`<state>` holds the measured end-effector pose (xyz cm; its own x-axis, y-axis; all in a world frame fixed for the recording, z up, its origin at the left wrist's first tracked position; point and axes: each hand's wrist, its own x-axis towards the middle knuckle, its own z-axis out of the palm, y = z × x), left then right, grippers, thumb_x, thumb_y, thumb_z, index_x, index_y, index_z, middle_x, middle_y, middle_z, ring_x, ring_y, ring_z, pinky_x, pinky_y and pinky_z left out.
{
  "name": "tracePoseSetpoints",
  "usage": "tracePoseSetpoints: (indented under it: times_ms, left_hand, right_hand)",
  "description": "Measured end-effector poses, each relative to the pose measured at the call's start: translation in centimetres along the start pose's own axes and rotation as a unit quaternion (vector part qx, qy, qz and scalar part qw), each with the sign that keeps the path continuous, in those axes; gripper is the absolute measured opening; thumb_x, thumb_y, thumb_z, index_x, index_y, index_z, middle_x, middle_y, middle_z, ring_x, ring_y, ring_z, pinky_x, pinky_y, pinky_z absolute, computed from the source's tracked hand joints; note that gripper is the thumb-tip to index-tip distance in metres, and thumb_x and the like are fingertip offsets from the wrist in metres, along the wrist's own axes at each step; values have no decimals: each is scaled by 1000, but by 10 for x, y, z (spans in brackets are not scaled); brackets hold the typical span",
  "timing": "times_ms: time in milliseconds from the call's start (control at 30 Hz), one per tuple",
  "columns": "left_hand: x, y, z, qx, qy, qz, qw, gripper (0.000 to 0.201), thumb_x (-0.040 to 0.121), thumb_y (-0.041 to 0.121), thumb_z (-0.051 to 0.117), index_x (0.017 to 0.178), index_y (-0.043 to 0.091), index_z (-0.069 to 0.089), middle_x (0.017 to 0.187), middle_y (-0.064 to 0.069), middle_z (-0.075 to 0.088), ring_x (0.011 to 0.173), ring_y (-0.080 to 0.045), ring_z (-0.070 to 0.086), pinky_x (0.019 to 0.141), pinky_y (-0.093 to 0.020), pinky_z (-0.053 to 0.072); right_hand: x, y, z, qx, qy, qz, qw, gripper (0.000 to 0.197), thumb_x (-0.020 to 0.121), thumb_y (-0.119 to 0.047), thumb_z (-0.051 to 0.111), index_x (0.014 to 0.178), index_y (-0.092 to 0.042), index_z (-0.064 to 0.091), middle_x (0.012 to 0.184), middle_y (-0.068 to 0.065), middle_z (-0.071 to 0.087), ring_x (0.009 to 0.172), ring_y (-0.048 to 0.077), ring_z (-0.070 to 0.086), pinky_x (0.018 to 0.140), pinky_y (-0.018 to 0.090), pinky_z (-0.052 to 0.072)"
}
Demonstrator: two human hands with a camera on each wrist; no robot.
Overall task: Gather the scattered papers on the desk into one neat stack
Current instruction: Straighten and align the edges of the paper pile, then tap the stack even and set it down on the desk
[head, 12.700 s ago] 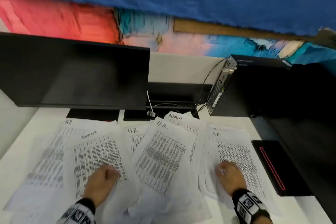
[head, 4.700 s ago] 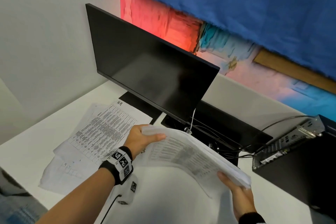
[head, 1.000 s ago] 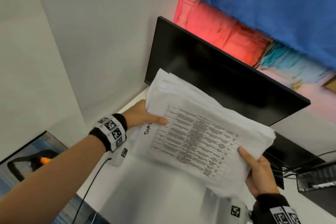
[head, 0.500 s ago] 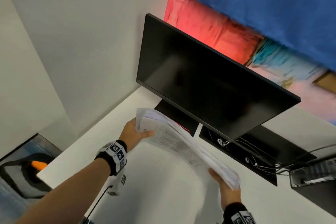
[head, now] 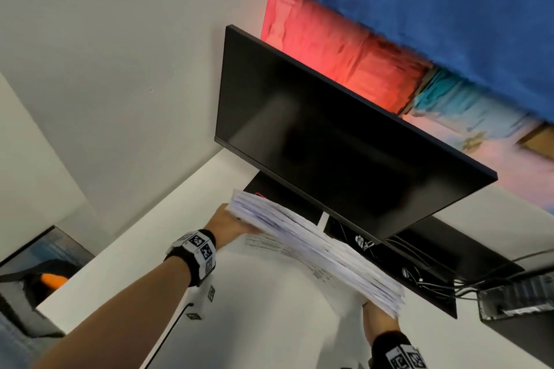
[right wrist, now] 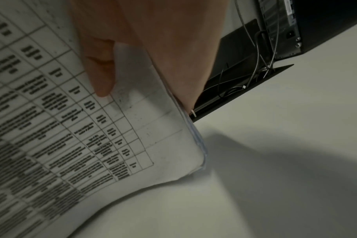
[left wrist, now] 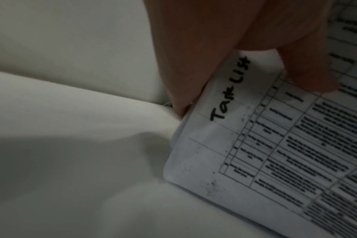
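Since half a second ago the stack of papers [head: 314,252] has tipped further on edge, so the head view now shows mostly its layered side instead of the printed top; both hands hold as they did. The left hand [head: 229,223] grips one short end, thumb pressed on the top sheet beside the handwritten "Task List" heading, the other fingers [left wrist: 181,90] behind. The right hand [head: 378,318] grips the opposite end the same way, thumb on the printed grid. The sheets are thin, white, slightly smudged, with uneven edges, held over the smooth white desk [head: 269,317] near its back edge. Just behind stands a dark, matte monitor [head: 329,141], its base and a tangle of cables [head: 419,275] close to the stack
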<state>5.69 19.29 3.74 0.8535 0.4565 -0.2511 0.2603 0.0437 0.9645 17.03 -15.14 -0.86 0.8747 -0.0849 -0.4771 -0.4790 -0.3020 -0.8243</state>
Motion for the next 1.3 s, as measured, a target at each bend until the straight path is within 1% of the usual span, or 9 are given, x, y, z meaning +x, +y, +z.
tracePoseSetpoints:
  times_ms: [100, 200, 333, 467, 633, 733, 900, 1133, 1300]
  left_hand:
    - [4, 1, -7, -32, 13, 12, 999, 42, 68, 13, 91, 104, 25, 72, 99, 3, 79, 98, -11, 72, 78, -26, 61]
    - [5, 3, -4, -21, 7, 5, 1000, 50, 70, 15, 89, 114, 21, 66, 104, 3, 76, 98, -9, 71, 75, -25, 62]
    - [1, 12, 10, -22, 55, 32, 998, 32, 82, 13, 80, 111, 18, 67, 97, 9, 75, 95, -10, 73, 82, -32, 62]
    - [-4, 27, 1, -59, 120, 71, 989, 49, 73, 11, 87, 115, 9, 61, 103, 0, 72, 93, -13, 71, 74, -26, 62]
    - [-13, 42, 0, -56, 106, 80, 990, 46, 76, 23, 85, 110, 18, 54, 98, -3, 66, 84, -16, 69, 65, -25, 61]
    - [-15, 51, 8, -63, 131, 64, 987, 30, 88, 38, 70, 101, 14, 58, 82, -2, 69, 71, -18, 70, 60, -28, 61]
    - [-7, 55, 13, -87, 188, 63, 976, 22, 95, 32, 61, 97, 10, 59, 81, -6, 69, 68, -21, 67, 64, -36, 55]
    - [-1, 55, 15, -64, 203, 70, 975, 16, 96, 34, 59, 83, 24, 59, 82, -9, 73, 72, -27, 71, 69, -43, 59]
    - [-1, 52, 11, -125, 163, 45, 978, 23, 94, 33, 62, 110, 18, 53, 97, -4, 69, 78, -23, 68, 65, -34, 56]
  right_hand:
    - [-6, -21, 1, 42, -20, -28, 999, 18, 92, 0, 64, 109, -1, 66, 113, 27, 70, 88, 28, 62, 80, 34, 51]
    - [-30, -47, 4, 61, -70, -55, 994, 14, 82, 2, 75, 80, -5, 63, 70, 6, 75, 76, 27, 65, 74, 33, 51]
    - [-46, -63, 15, 96, -88, -109, 986, 34, 77, -9, 82, 109, -5, 71, 100, 9, 79, 89, 18, 77, 86, 35, 56]
    - [-60, -82, 8, 93, -94, -165, 978, 24, 72, -11, 82, 85, -18, 63, 71, -15, 71, 54, -5, 66, 70, 23, 47]
    - [-54, -70, 9, 32, -97, -204, 974, 62, 79, 6, 76, 134, -14, 56, 118, 3, 66, 103, 5, 60, 80, 20, 45]
    - [-56, -69, 11, 34, -80, -211, 974, 63, 79, 6, 76, 134, -15, 56, 122, 7, 63, 105, 8, 60, 95, 34, 50]
    - [-62, -74, 10, 85, -47, -223, 970, 77, 77, -6, 82, 143, -27, 47, 130, 3, 57, 113, 23, 60, 83, 23, 49]
    - [-57, -92, 21, 149, -15, -174, 973, 36, 96, -34, 61, 128, -17, 59, 123, 11, 61, 104, 24, 61, 74, 26, 47]
    - [-49, -91, 13, 95, -49, -196, 975, 52, 85, -36, 73, 133, -28, 54, 127, 5, 60, 111, 20, 60, 82, 28, 47]
